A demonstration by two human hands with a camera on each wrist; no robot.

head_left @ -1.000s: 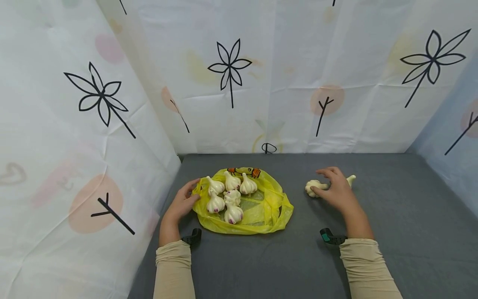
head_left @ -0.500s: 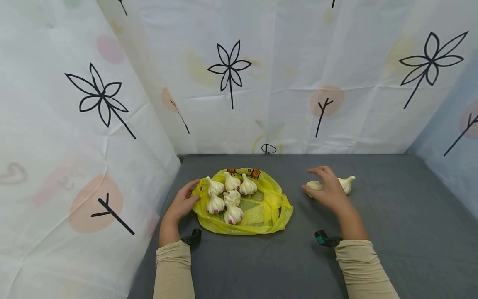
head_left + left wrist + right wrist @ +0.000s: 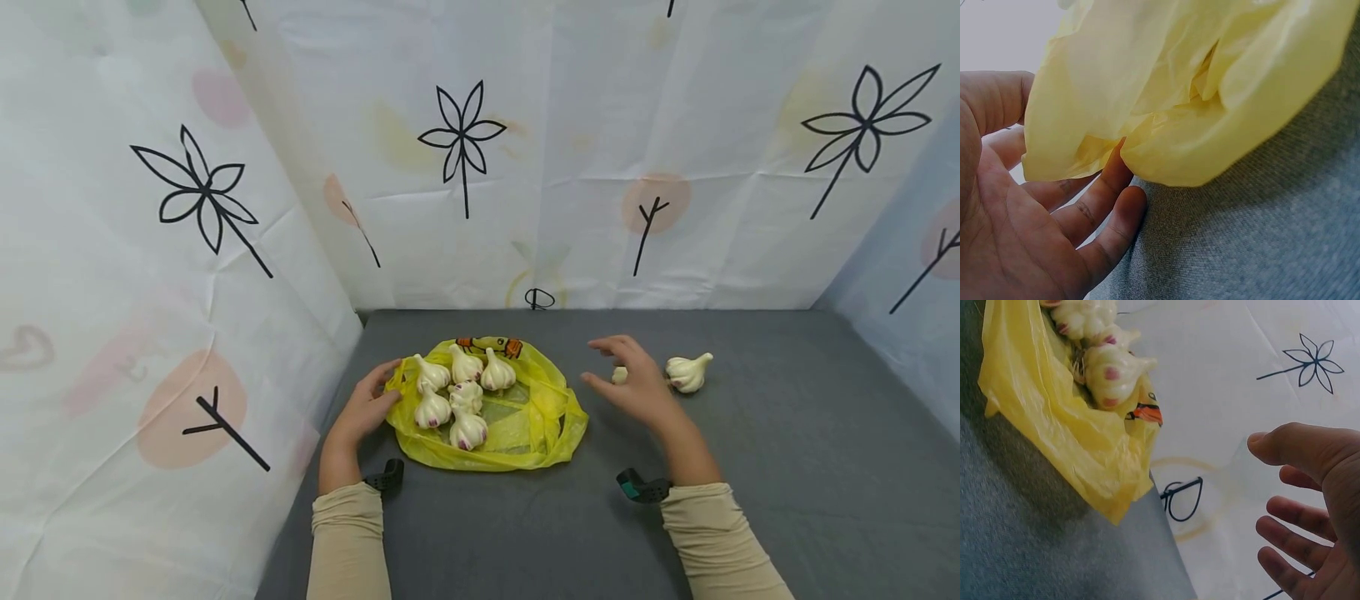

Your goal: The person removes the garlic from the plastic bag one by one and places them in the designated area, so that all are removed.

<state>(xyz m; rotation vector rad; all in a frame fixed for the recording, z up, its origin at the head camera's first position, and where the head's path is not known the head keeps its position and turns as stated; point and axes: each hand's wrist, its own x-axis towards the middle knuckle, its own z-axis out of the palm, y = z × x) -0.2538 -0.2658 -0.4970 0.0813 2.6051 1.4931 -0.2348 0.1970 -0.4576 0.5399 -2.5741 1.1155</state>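
Several white garlic bulbs (image 3: 468, 429) with purple marks lie in a yellow plastic bag (image 3: 547, 425), its mouth spread wide on the table. At the bag's left edge, my left hand (image 3: 366, 407) holds the rim between thumb and fingers; the left wrist view shows the thin plastic (image 3: 1179, 125) partly covering the fingertips. My right hand (image 3: 637, 387) hovers just right of the bag, fingers spread and holding nothing. Behind it, one garlic bulb (image 3: 619, 375) is mostly hidden. Another garlic bulb (image 3: 687, 373) sits in plain sight farther right.
A dark grey cloth covers the table (image 3: 525, 533). White fabric with plant drawings (image 3: 570, 167) hangs behind and on both sides. A black band with a camera (image 3: 641, 486) is on the right wrist, and another (image 3: 387, 475) on the left.
My right hand has moved left, away from the two bulbs on the right and closer to the bag, uncovering the far-right bulb. My left hand and the bag have stayed put.
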